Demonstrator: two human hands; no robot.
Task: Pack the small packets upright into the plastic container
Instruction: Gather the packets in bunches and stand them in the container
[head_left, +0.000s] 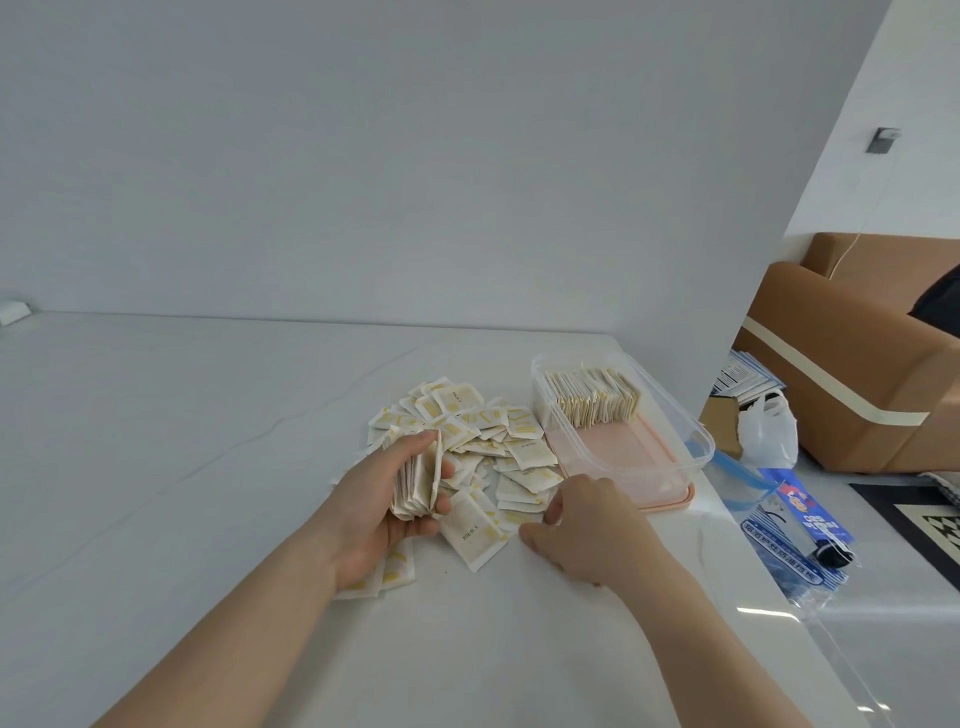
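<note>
Clear plastic container (670, 415): I see upright packets (592, 397) at its far end. Left hand (384, 499) grips a packet stack (418, 480); right hand (582, 525) pinches at the loose pile (488, 447).

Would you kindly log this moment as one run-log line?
left hand: grips packet stack | right hand: pinching loose packet | plastic container: partly filled

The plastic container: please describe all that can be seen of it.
The plastic container is a clear, rectangular box with rounded corners and no lid on it. It sits on a pink lid or tray, near the right edge of the white table, right of the loose packets. A row of packets stands upright in its far end; the near part shows no packets. Neither hand touches it.
</note>
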